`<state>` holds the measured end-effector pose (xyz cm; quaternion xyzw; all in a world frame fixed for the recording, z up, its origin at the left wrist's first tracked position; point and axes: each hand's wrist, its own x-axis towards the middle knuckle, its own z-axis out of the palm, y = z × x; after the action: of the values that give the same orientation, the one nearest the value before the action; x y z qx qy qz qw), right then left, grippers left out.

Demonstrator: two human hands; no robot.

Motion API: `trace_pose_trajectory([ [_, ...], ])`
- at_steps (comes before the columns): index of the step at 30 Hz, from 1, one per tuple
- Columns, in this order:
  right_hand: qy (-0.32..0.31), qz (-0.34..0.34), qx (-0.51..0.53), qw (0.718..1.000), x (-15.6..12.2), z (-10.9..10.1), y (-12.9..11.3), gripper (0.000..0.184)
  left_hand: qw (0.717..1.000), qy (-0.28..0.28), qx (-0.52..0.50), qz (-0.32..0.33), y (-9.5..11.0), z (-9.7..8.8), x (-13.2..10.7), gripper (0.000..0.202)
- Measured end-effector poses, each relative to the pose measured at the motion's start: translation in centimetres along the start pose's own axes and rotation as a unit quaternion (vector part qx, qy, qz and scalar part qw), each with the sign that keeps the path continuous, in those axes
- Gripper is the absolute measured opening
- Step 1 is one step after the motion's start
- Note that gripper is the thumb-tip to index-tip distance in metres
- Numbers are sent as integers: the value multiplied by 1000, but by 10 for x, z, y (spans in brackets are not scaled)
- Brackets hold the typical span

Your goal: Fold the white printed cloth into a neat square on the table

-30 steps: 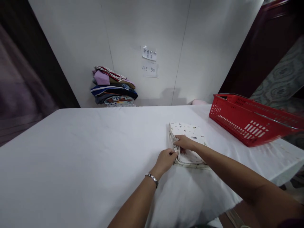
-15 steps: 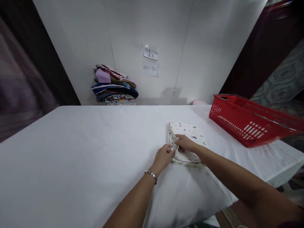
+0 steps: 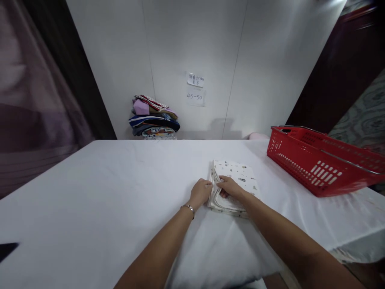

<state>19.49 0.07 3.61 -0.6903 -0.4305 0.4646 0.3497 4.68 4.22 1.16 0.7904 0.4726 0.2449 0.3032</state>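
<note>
A folded white cloth [image 3: 240,170] with small printed figures lies on the white-covered table, right of the middle. Its layers show along the left and front edges. My left hand [image 3: 201,192], with a bracelet at the wrist, is closed at the cloth's left edge, pinching the layers there. My right hand [image 3: 230,188] reaches over from the right; its thumb and fingers grip the upper layers near the left edge, and some of its fingers are hidden in the fold.
To the right stands a red plastic basket [image 3: 303,164] with slotted walls. At the back left a stack of folded fabrics [image 3: 155,118] leans near the wall. Paper signs [image 3: 195,88] hang on the wall. A white cover [image 3: 120,180] drapes the table.
The view has tilted and shifted slightly. Both hands stay at the cloth's left edge, my right hand still gripping its upper layers. The cloth remains folded.
</note>
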Motion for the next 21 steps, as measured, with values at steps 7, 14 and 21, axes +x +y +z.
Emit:
trace_pose_trajectory([
  [7, -1, -39, 1, 999, 5, 1, 11, 39, 995, 6, 38, -87, 19, 13, 28, 23],
  [14, 4, -71, 55, 996, 7, 2, 19, 36, 992, 20, 53, -116, 22, 22, 37, 17],
  [21, 32, -58, 54, 996, 6, 4, 18, 47, 992, 39, 30, -116, 17, 25, 45, 14],
])
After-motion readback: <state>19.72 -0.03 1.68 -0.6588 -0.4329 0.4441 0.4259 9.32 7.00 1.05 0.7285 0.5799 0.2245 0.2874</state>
